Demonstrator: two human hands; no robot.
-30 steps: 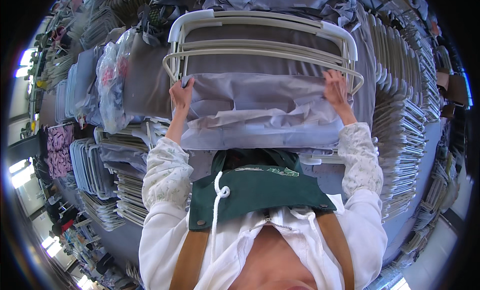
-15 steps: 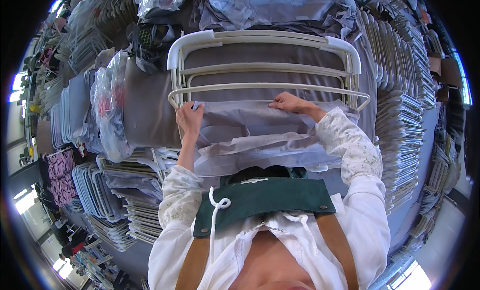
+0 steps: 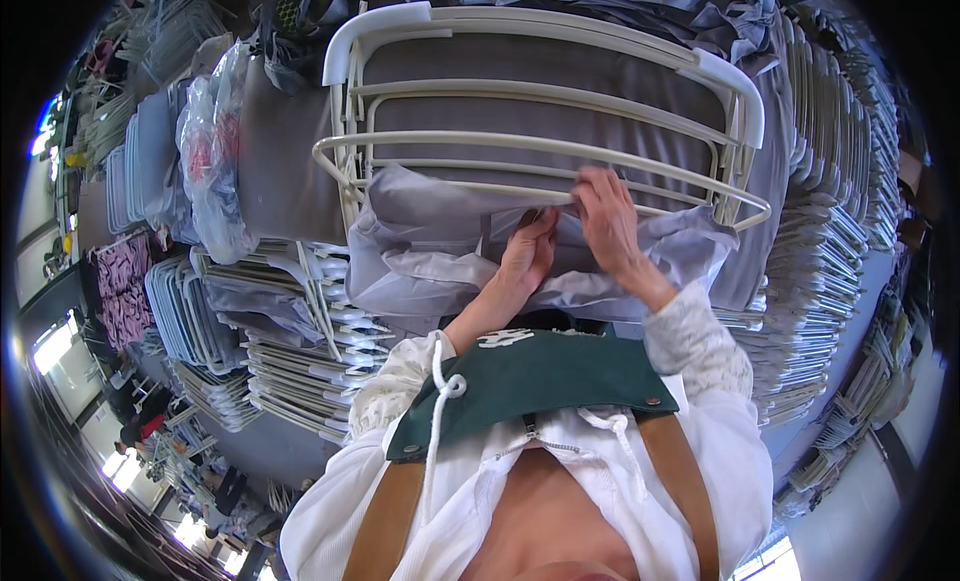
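A folded cream metal tube frame with white corner caps lies in front of me. Thin grey fabric hangs in loose folds along its near side. My left hand is closed near the middle, thumb and fingers pinching the fabric's edge. Just to its right, my right hand is bent over the same edge, beside the near tubes. Its fingertips are slightly blurred but appear closed on the cloth. Part of the fabric's edge is hidden behind both hands.
Brown-grey cloth covers the surface under the frame. On the left lie a clear plastic bag and stacked frames. More stacked frames rise close on the right. Crumpled grey fabric lies at the far side.
My left hand has moved from the fabric's left corner to the middle, and both hands are now close together. The frame appears larger and tilted, its right side lower. The fabric is more bunched.
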